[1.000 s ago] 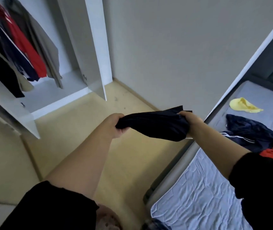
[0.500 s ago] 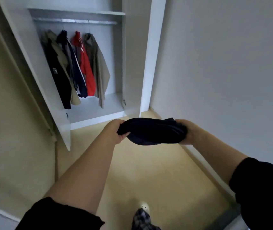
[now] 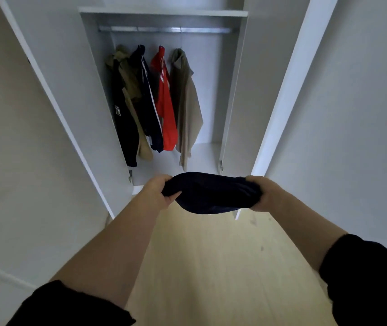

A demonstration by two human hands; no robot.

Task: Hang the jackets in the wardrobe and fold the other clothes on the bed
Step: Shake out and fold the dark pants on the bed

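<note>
1. Ahead, head view only: a person holds a dark navy garment bunched up between both hands, mid-frame, in the air above the floor and just in front of the open wardrobe.
2. Left hand: grip clamped on the garment's left end, fingers curled round the cloth.
3. Right hand: grip clamped on the garment's right end, fingers wrapped round the cloth.
4. The garment sags slightly in the middle between the two hands. What kind of clothing it is cannot be told.
5. Both wardrobe doors are swung wide, left door and right door. A metal rail runs just under the top shelf.
6. Five jackets hang from the rail, crowded toward its left half and touching one another. From left to right they are:
   - black jacket with a small white patch
   - olive jacket, partly behind the black one
   - navy jacket with a white stripe
   - red jacket
   - beige jacket
7. The floor is pale wood.
8. Black sleeves cover the upper arms, left sleeve and right sleeve, and the forearms are bare.
9. A plain pale wall stands right of the wardrobe.
</note>
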